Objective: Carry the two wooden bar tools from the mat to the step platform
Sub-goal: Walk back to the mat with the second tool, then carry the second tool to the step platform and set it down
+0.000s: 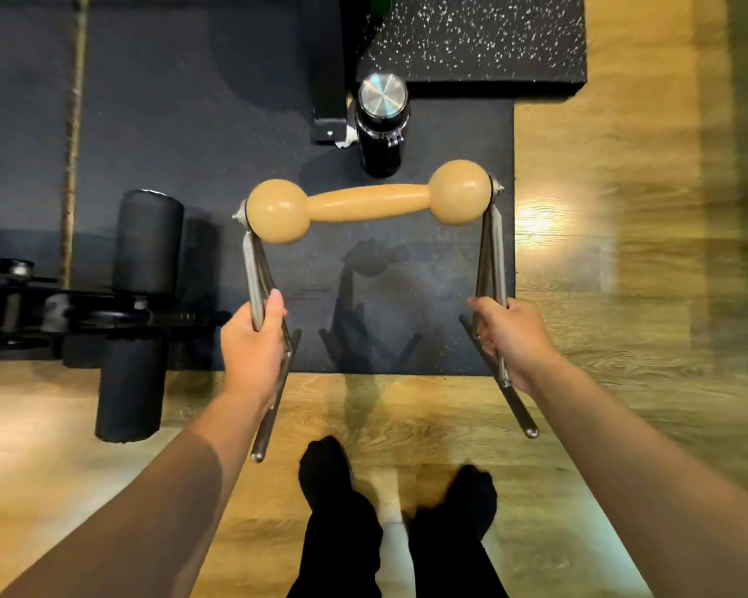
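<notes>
A wooden bar tool [368,202], a tan bar with a ball at each end, hangs above the dark mat [407,295] on two metal leg frames. My left hand [253,343] grips the left metal frame [255,278]. Around the right metal frame [491,261] curls my right hand [508,338]. The tool is lifted, and its shadow falls on the mat below. Only one wooden bar tool is in view. A speckled black step platform [493,41] lies at the top right, beyond the mat.
A black bottle with a steel lid [383,123] stands on the mat just behind the tool. Black foam rollers [141,304] and a weight bar lie at the left. Wooden floor [622,252] stretches to the right and under my feet [398,489].
</notes>
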